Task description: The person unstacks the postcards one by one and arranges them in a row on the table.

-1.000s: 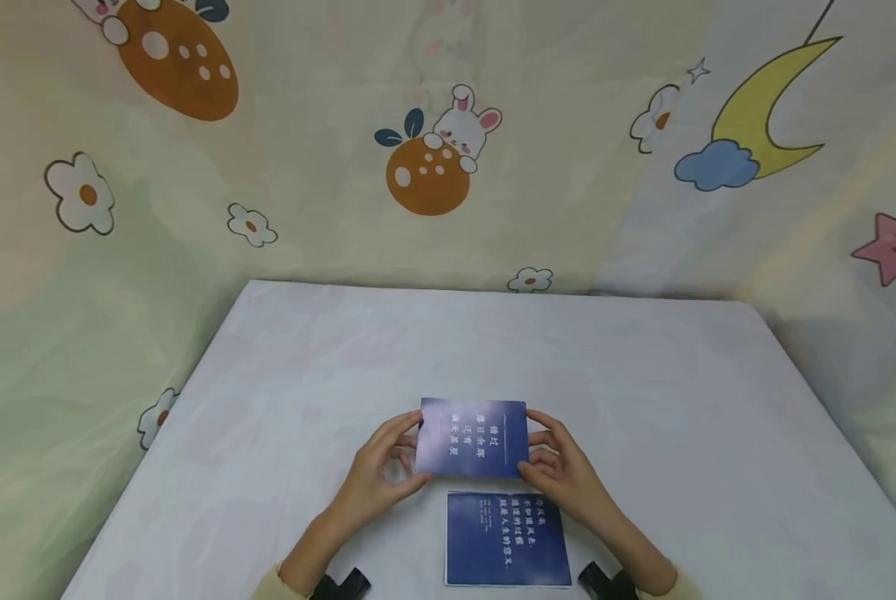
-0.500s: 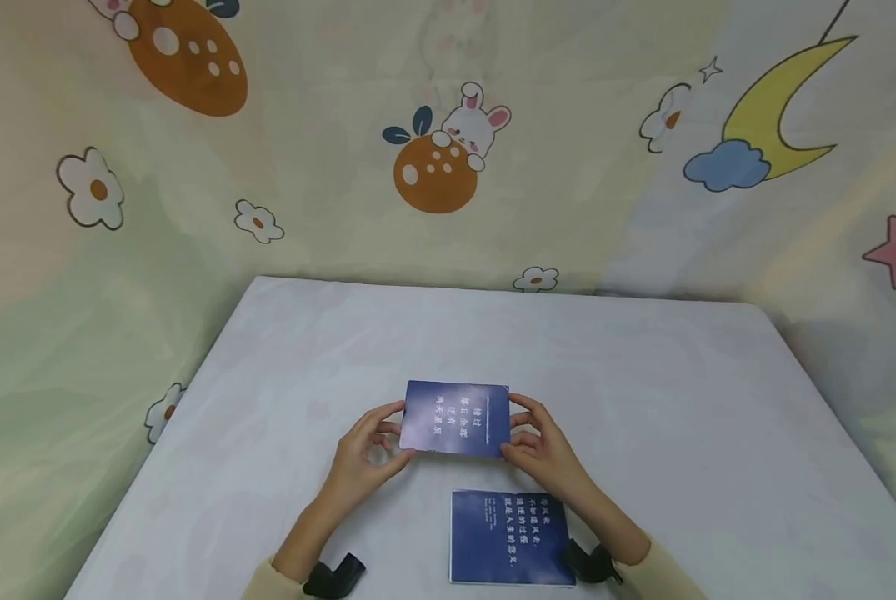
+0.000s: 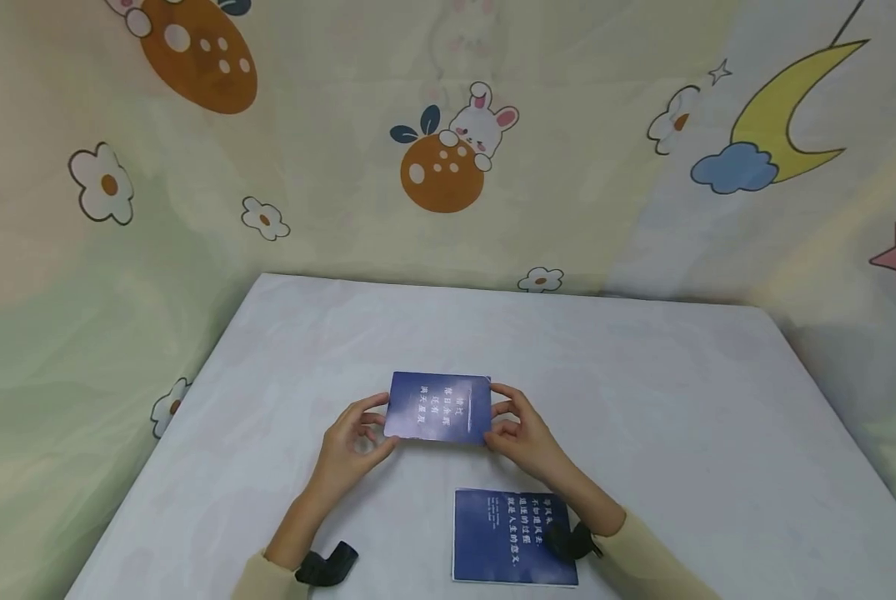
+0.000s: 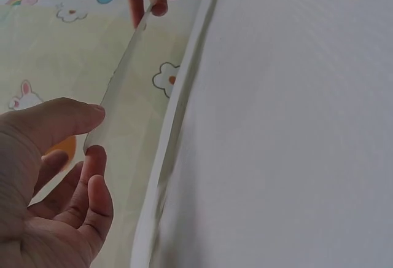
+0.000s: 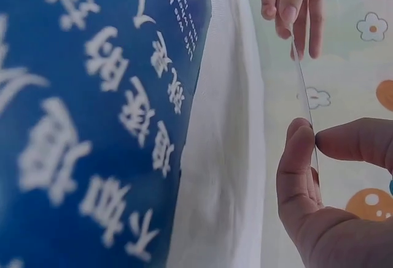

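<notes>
A blue-purple card with white lettering is held by its two short ends, raised over the table. My left hand pinches its left end between thumb and fingers. The right hand grips the right end the same way. From the left wrist the card appears nearly edge-on, left thumb on one face and fingertips against its edge. In the right wrist view the right thumb and index finger pinch the thin card. A second dark blue card or thin stack with white writing lies nearer to me, partly covered by the right wrist's camera.
The table has a white cover. Behind it hangs a printed cloth with rabbits, flowers and a moon. A black wrist camera sits on the left wrist, another on the right.
Both hands have carried the card to the left and farther from me. The right wrist's camera has come over the lower card, which stays on the table.
</notes>
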Demonstrator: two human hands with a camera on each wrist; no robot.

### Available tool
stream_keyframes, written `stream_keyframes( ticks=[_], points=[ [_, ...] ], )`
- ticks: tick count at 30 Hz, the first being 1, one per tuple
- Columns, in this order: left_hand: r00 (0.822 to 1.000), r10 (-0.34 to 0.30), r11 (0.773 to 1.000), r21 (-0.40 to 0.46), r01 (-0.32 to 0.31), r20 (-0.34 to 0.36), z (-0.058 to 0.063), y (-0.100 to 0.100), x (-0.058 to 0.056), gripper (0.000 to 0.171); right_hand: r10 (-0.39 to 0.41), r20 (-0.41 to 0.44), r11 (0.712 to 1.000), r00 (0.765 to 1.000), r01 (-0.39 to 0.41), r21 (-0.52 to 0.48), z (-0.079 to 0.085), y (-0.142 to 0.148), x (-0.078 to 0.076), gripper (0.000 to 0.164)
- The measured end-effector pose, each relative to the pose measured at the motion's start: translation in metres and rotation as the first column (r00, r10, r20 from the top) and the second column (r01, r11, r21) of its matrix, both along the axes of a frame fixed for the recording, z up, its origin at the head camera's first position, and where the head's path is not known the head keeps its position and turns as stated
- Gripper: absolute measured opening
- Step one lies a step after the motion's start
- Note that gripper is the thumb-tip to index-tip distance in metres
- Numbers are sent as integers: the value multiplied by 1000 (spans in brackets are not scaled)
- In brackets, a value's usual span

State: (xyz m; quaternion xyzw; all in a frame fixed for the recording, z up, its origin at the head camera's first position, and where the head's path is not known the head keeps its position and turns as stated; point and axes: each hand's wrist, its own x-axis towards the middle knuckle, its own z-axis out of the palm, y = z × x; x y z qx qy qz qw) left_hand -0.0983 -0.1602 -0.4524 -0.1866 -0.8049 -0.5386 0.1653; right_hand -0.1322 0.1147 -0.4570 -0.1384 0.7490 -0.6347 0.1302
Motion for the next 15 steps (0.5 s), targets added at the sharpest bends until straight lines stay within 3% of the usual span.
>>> stream_keyframes(
  ticks=[10,15],
  points=[
    [998,60,998,-7,-60,28,3,-14,-1,60,1,51,1000,999,-2,8,-2,-24,-12,72],
    [991,118,993,-19,-117,65,-3,-23,-6,60,-6,35,1000,999,6,9,-4,-37,-17,71]
  ],
)
